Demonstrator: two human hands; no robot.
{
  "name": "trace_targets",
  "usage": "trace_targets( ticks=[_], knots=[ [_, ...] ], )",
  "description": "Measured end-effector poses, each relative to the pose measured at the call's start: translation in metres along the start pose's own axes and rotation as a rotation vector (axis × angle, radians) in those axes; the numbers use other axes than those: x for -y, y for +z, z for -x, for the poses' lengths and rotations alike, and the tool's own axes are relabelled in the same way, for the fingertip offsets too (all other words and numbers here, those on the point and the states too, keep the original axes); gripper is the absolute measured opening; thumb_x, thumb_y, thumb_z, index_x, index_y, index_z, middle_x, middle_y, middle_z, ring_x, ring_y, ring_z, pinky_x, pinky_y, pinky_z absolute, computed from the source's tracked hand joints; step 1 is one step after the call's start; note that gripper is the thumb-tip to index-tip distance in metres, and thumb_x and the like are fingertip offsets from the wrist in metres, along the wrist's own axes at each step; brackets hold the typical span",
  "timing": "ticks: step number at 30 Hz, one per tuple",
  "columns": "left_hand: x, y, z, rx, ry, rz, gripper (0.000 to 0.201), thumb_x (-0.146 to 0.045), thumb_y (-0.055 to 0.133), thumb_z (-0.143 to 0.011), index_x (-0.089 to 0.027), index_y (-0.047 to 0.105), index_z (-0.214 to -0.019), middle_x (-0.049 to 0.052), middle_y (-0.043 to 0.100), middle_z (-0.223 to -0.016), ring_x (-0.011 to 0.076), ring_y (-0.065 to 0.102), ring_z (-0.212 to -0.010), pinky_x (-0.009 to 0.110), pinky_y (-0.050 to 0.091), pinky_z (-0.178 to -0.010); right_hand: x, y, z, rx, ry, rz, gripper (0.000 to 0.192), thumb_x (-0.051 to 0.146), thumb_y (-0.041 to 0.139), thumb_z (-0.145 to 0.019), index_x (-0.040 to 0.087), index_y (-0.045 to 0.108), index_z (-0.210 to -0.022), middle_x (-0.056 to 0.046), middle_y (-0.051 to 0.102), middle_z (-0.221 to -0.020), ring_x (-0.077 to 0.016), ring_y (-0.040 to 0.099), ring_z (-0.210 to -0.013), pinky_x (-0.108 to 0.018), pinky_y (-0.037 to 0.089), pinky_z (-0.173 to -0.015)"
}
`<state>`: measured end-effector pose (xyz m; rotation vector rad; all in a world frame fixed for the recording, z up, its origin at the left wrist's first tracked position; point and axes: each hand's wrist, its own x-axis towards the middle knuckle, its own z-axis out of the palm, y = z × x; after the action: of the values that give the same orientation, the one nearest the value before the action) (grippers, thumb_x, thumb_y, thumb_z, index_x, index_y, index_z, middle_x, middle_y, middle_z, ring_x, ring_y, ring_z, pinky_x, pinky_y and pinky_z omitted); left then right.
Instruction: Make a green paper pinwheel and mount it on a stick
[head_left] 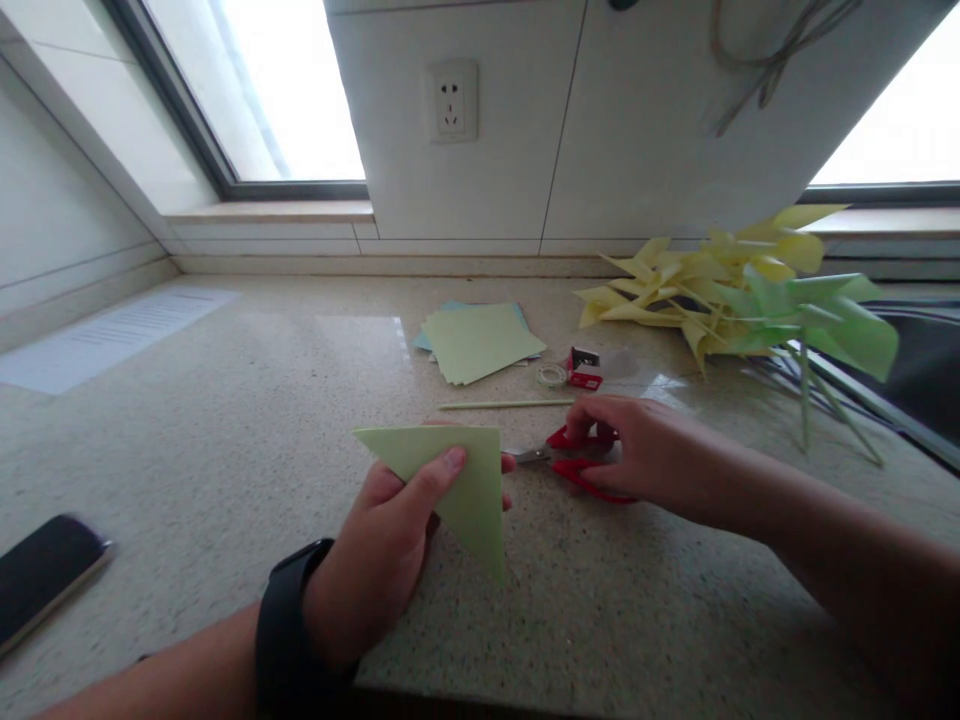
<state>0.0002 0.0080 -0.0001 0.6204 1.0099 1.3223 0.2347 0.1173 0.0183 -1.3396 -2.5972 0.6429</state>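
nearest, her left hand (390, 545) pinches a folded green paper triangle (450, 480) between thumb and fingers, lifted just above the stone counter (225, 420). right of the triangle, the right hand (637, 450) lies curled over red scissors (577, 460) flat on the counter; whether it grips them yet i cannot tell. beyond the triangle lie a thin green stick (506, 404), a stack of green sheets (476, 340) and, farther right, paper pinwheels (742, 290). the blade tip points at the triangle; a hasty lift could nick the paper or those fingers.
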Motion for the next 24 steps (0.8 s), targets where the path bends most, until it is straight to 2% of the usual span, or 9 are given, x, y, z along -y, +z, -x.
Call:
trace_targets(
  ticks=[8, 11, 16, 20, 24],
  knots=[
    [-0.002, 0.002, 0.001, 0.019, -0.014, 0.047, 0.029, -0.034, 0.075, -0.083, -0.012, 0.068, -0.102, 0.012, 0.079, -0.091, 0.0208, 0.074, -0.068, 0.027, 0.060, -0.058, -0.004, -0.004, -0.005, -0.043, 0.001, -0.138, 0.022, 0.033, 0.072, -0.081, 0.023, 0.072, -0.101, -0.004, 0.075, -0.100, -0.0193, 0.069, -0.085, -0.031, 0.053, -0.075],
    [-0.003, 0.003, 0.004, 0.027, -0.025, 0.054, 0.026, -0.032, 0.074, -0.084, -0.012, 0.069, -0.101, 0.011, 0.080, -0.090, 0.0201, 0.074, -0.067, 0.027, 0.060, -0.059, -0.004, 0.000, -0.004, -0.106, 0.029, -0.141, 0.016, 0.031, 0.073, -0.081, 0.023, 0.074, -0.095, -0.003, 0.077, -0.093, -0.0195, 0.070, -0.082, -0.032, 0.053, -0.074],
    [-0.004, 0.002, 0.002, 0.052, -0.045, 0.066, 0.024, -0.032, 0.073, -0.086, -0.013, 0.069, -0.100, 0.011, 0.080, -0.090, 0.0203, 0.075, -0.068, 0.027, 0.059, -0.060, -0.006, 0.010, -0.003, -0.188, 0.003, -0.164, 0.008, 0.029, 0.073, -0.082, 0.023, 0.075, -0.087, -0.002, 0.078, -0.083, -0.0188, 0.071, -0.072, -0.029, 0.052, -0.062],
    [-0.003, 0.002, 0.000, 0.047, -0.051, 0.036, 0.027, -0.035, 0.075, -0.085, -0.012, 0.069, -0.100, 0.011, 0.080, -0.089, 0.0205, 0.074, -0.067, 0.028, 0.058, -0.060, -0.003, 0.011, -0.005, -0.231, -0.026, -0.093, 0.011, 0.025, 0.071, -0.084, 0.024, 0.078, -0.091, -0.002, 0.078, -0.084, -0.0191, 0.071, -0.072, -0.030, 0.053, -0.065],
    [-0.002, 0.001, 0.002, 0.029, -0.084, -0.003, 0.032, -0.037, 0.076, -0.083, -0.012, 0.069, -0.101, 0.013, 0.080, -0.093, 0.0202, 0.074, -0.068, 0.027, 0.058, -0.061, 0.004, 0.006, -0.007, -0.211, -0.056, 0.029, 0.014, 0.024, 0.068, -0.087, 0.025, 0.079, -0.096, -0.003, 0.079, -0.087, -0.0205, 0.071, -0.079, -0.033, 0.053, -0.073]
  ],
)
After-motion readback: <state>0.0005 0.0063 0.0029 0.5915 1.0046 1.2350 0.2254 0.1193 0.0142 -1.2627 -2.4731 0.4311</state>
